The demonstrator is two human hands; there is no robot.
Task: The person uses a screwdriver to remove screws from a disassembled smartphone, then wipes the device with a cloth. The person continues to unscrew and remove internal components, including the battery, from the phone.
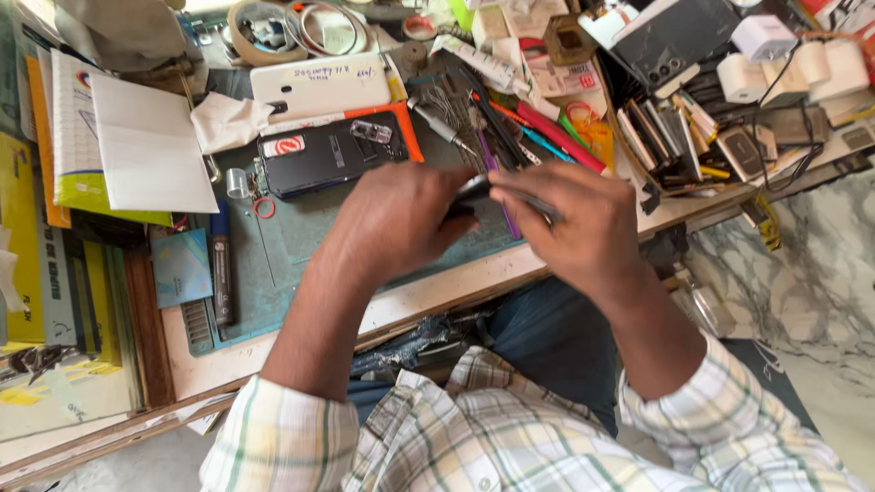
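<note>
Head view: my left hand (394,219) grips a dark phone (467,193) while my right hand (576,228) fingers pinch a thin tool (529,202) against its edge; it looks mid-repair, not yet opened.

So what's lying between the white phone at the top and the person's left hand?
In the head view, a black phone lies on the green mat, between the white phone and the left hand.
</note>
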